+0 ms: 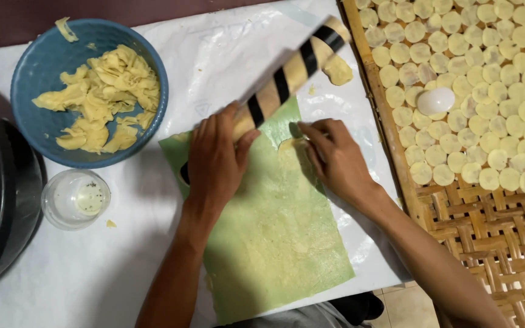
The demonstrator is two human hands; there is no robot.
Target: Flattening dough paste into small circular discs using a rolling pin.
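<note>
left hand (214, 161): wrapped round the near end of the striped rolling pin (287, 76), fingers curled on it; the pin angles off toward 1 o'clock.
right hand (335, 161): fingers pressed together, tips down on a small lump of dough (290, 152) just beside the pin, pretty much dead centre.
green sheet (274, 237): lies on the table under both hands, with thin dough smears across it.
blue bowl (89, 91): at 10 o'clock, heaped with ragged dough scraps.
woven tray (493, 243): at 3 o'clock, upper part packed with little cut dough rounds (457, 67), lower part bare.
small clear cup (75, 198): at 9 o'clock.
progress: looks well along, though scraps and tray space are left.
</note>
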